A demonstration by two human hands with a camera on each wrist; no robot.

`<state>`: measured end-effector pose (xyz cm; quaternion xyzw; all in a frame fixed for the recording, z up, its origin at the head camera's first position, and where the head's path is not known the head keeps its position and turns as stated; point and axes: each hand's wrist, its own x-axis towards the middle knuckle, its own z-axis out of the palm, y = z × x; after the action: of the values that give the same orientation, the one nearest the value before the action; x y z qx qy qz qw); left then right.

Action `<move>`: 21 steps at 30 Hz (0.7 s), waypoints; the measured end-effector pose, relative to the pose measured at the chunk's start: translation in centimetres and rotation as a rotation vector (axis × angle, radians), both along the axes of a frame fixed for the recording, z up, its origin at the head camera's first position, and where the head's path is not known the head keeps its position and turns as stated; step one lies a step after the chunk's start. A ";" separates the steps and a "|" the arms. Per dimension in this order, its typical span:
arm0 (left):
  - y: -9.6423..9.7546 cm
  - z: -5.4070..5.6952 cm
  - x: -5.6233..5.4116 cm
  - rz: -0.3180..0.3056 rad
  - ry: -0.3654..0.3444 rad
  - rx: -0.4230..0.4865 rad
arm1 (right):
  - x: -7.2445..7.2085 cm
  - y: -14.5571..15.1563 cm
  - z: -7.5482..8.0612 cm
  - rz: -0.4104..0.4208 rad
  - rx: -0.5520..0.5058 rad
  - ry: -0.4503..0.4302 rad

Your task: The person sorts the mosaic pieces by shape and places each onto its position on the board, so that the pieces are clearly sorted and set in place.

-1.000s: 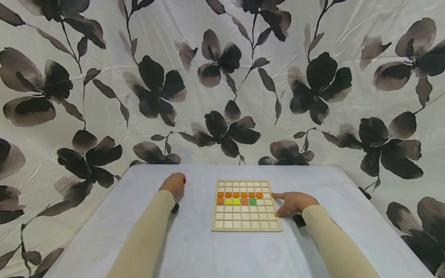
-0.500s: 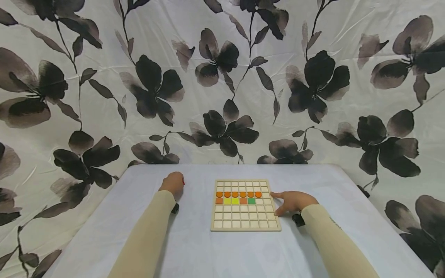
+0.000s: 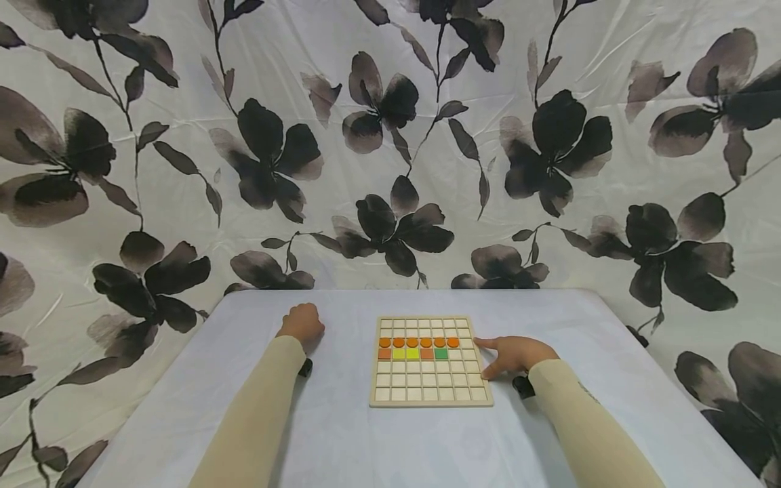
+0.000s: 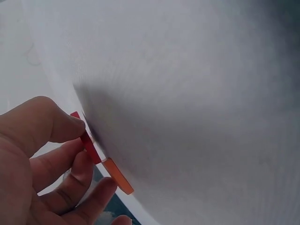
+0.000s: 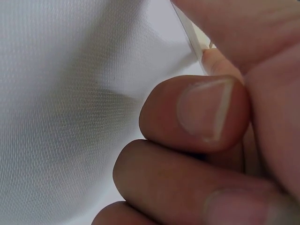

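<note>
A square cream grid board (image 3: 431, 405) lies on the table, with a row of orange discs (image 3: 412, 342) above a row of orange, yellow and green squares (image 3: 399, 354). Left of the board, my left hand (image 3: 302, 322) is low over the tabletop. In the left wrist view its thumb and finger pinch a red flat piece (image 4: 91, 149), and another fingertip touches an orange flat piece (image 4: 118, 176). The head view hides both pieces behind the hand. My right hand (image 3: 517, 355) rests index finger and thumb, spread apart, against the board's right edge; its other fingers are curled.
A white cloth covers the table (image 3: 342, 447). Behind it hangs a floral curtain (image 3: 464, 224). A dark wrist camera (image 3: 523, 387) sits under the right wrist.
My left hand has turned slightly, and the red piece that showed at its fingertips is now hidden in the head view. The right hand and the board keep their places.
</note>
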<state>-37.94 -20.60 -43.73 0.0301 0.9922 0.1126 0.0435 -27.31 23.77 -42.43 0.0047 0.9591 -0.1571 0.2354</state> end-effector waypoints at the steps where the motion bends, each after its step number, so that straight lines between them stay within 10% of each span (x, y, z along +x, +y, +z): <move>1: 0.0 0.1 0.1 0.003 0.001 0.002 | 0.0 0.0 0.0 -0.001 0.003 0.001; 21: 1.5 2.0 0.9 -0.060 0.015 0.020 | 0.6 -0.2 0.6 0.008 0.013 0.004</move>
<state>-37.00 -19.14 -41.78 0.0612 0.9900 0.1211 0.0390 -26.74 23.53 -41.85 0.0023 0.9606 -0.1497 0.2342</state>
